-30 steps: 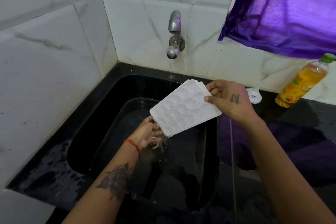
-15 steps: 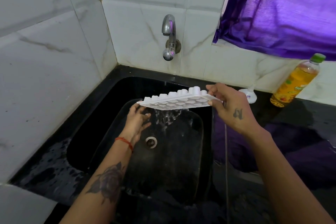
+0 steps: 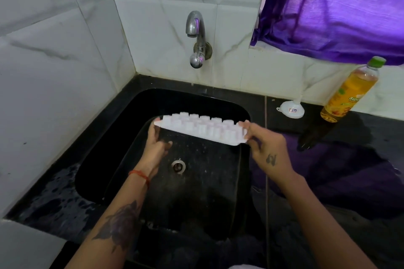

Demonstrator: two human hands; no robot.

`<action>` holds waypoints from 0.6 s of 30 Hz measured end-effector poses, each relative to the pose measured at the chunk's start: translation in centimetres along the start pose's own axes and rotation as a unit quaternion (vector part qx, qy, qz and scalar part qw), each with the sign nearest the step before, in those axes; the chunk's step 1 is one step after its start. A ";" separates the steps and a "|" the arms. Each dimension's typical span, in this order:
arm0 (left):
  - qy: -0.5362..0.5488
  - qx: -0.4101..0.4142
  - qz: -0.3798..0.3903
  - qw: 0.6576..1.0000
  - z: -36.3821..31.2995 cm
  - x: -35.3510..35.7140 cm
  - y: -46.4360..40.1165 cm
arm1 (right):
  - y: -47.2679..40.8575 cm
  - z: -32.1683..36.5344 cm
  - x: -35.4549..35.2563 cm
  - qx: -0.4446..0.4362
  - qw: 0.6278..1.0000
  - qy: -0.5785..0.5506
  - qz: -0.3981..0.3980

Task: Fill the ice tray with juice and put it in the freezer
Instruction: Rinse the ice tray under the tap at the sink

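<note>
Right now the tray (image 3: 202, 129) is up in the air over the black sink (image 3: 122, 137), held at both short ends. It's upside down: the rounded bottoms of the cups point up, the open side faces the basin. Its long axis runs left to right across the sink, and it tilts, the left end a touch higher and farther back, the right end lower and closer. The near long edge dips toward the camera.

Left hand (image 3: 156, 148) sits under the left end, fingers curled up around that edge, thumb out toward the middle below the tray; it grips the end. A red thread is on that wrist. Right hand (image 3: 267, 148) pinches the right corner, thumb on top, fingers tucked under the rim, back of the hand to the camera.

Water drops speckle the dark below the tray, and the drain (image 3: 178, 166) sits just under it. The tap (image 3: 196, 39) juts from the tiled wall straight behind, well above the tray. Whether it is running, I can't tell.

Off to the right on the black counter (image 3: 349, 148) a small white funnel (image 3: 293, 109) lies beside a bottle (image 3: 352, 91) of amber liquid with a green cap, leaning against the wall. A purple curtain (image 3: 341, 6) hangs above them.
</note>
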State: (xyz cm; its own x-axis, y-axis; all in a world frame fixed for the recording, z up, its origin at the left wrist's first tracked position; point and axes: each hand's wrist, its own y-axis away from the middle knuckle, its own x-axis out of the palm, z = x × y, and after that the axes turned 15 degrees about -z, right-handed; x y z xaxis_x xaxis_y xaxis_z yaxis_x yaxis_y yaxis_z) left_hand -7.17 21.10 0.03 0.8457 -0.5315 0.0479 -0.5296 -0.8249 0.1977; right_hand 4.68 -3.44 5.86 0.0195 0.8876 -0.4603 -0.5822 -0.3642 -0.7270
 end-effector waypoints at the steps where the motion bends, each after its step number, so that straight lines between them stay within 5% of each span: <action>1: 0.007 0.031 -0.003 0.999 -0.7 0.1 -0.2 | -0.5 0.2 -0.2 -0.010 1.000 -0.002 -0.030; 4: 0.033 0.094 -0.014 0.995 -2.4 0.6 -0.5 | -1.3 1.0 -0.4 -0.031 0.995 0.004 -0.096; 8: -0.020 0.062 0.007 0.998 -0.4 0.1 0.4 | 0.6 0.5 0.2 -0.027 0.999 0.031 -0.002; 11: -0.035 0.062 0.009 0.997 1.0 -0.4 0.8 | 1.5 0.0 0.2 -0.020 0.999 0.036 -0.009; 15: -0.035 0.039 0.005 0.999 1.0 0.1 0.9 | 1.5 -0.7 0.1 0.068 0.994 0.057 0.061; 18: -0.042 0.048 -0.008 0.998 0.4 0.6 1.3 | 2.0 -0.8 -0.4 0.153 0.987 0.036 0.035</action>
State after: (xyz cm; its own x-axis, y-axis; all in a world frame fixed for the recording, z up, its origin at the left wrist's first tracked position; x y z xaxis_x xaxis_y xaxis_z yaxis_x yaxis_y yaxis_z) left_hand -7.41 19.64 -0.04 0.8476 -0.5293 -0.0370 -0.5236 -0.8456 0.1036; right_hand 4.12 -4.76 4.17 0.0219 0.8363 -0.5478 -0.8023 -0.3122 -0.5088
